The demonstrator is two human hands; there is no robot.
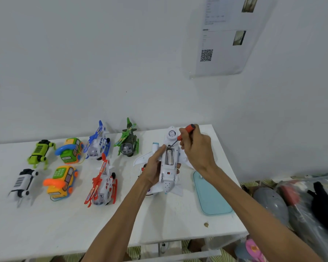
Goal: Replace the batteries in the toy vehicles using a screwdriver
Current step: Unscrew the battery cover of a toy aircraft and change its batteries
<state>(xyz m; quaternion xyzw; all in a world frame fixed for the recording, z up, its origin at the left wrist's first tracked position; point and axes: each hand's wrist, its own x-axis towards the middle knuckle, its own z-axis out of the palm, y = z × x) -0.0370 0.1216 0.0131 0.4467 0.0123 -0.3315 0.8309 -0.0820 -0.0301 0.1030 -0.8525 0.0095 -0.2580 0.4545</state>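
While the left hand (152, 170) is gripping the white toy plane (169, 179) around its body, I am logging what the head camera is giving me.

Item 1: the plane is lying belly up over the far right part of the white table (159, 224); I cannot tell whether it is resting on the surface. Its battery bay is standing open, and one silver battery (169, 157) is sitting lengthwise inside. A small red switch is showing below the bay, with a patch of speaker holes nearer me.

Item 2: the right hand (196, 148) is holding a screwdriver (187, 131) by its red handle, fingers curled round it, with the tip pointing down at the far end of the bay.

Item 3: a pale blue tray (212, 203) is lying just right of the plane. A small pale piece is sitting at its far end, too small for me to identify.

Item 4: seven toys are standing in two rows on the left: a green robot dog (40, 153), a white robot dog (24, 181), a green bus (69, 150), a yellow bus (62, 181), and blue (98, 142), green (128, 139) and red (102, 182) helicopters. Their stickers are reading as blur.

Item 5: a printed sheet (225, 59) is hanging on the wall, carrying a QR code (206, 55); its text is too blurred for me to read.
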